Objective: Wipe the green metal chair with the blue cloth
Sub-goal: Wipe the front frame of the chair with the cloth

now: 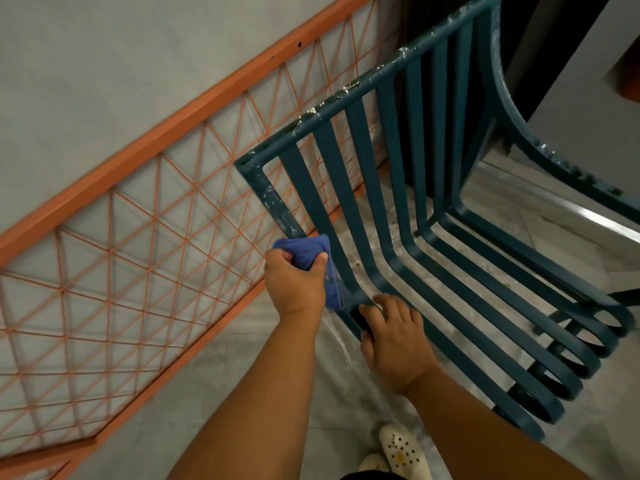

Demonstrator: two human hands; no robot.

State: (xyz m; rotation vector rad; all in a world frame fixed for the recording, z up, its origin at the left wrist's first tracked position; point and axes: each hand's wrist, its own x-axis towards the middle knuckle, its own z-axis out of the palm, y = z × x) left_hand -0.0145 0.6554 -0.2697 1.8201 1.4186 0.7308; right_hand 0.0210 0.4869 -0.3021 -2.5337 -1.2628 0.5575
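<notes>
Head view shows the green metal chair (408, 209) standing on the pale floor (242, 393), close beside an orange lattice railing (145, 216) that runs along the wall. Its top rail and the near side post of the backrest are flecked with white specks, so that frame looks like the part in need of work.

To do this step well, I would say the cloth should wrap the post fully and travel its whole length, from the seat bend up to the corner with the top rail, with firm pressure over the specks, which may not lift in one pass. Holding the seat steady matters, since the chair could slide or tip toward the railing.

Just at the lower end of that side post, the left hand (294, 282) holds the blue cloth (304, 252): its grip is closed round the bunched fabric, thumb and fingers curled, with a tail of cloth hanging below against the post. The right hand (394, 336) rests on the seat slats beside the post, just right of the cloth, fingers spread and fairly straight, nothing held. Both forearms reach forward from below, and a white clog (403, 452) shows under them.
</notes>
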